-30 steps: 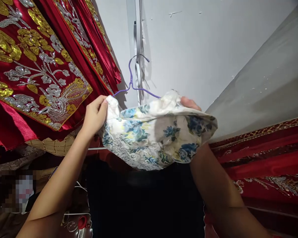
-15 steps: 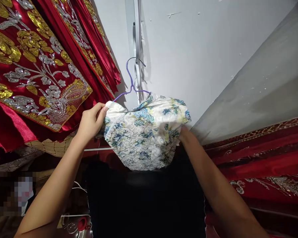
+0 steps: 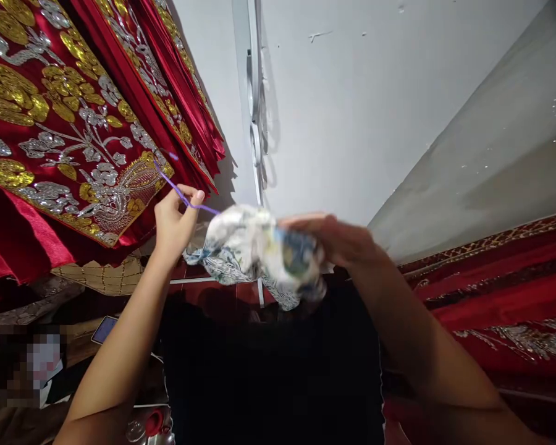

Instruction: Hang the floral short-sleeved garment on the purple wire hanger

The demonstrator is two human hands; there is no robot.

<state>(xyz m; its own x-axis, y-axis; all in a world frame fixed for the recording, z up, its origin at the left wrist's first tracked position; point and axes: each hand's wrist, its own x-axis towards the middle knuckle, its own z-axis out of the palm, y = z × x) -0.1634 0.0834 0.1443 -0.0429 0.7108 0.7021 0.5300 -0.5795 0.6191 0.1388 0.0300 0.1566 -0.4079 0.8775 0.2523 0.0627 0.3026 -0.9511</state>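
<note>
A purple wire hanger (image 3: 167,178) is pinched between the thumb and fingers of my left hand (image 3: 175,216), its upper end slanting up and left. The other end runs into a white blouse (image 3: 231,241) with a blue, green and yellow floral print. That blouse is bunched up, hangs from the hanger and is blurred by motion. My right hand (image 3: 343,238) is at the blouse's right side, its fingers stretched leftward along the top of the cloth. Motion smears these fingers, and the thumb is hidden, so whether they grip the cloth cannot be made out.
Red drapery with gold and silver sequins (image 3: 74,123) hangs at the left. A grey metal rail (image 3: 254,93) with rings runs along the white wall (image 3: 328,111) ahead. More red embroidered fabric (image 3: 514,296) lies at the right. A phone (image 3: 104,329) is at lower left.
The hanger's hook has come off the rail and swung down to the left. My left hand has gone from the blouse's shoulder to the hanger. The blouse, spread out before, is now bunched.
</note>
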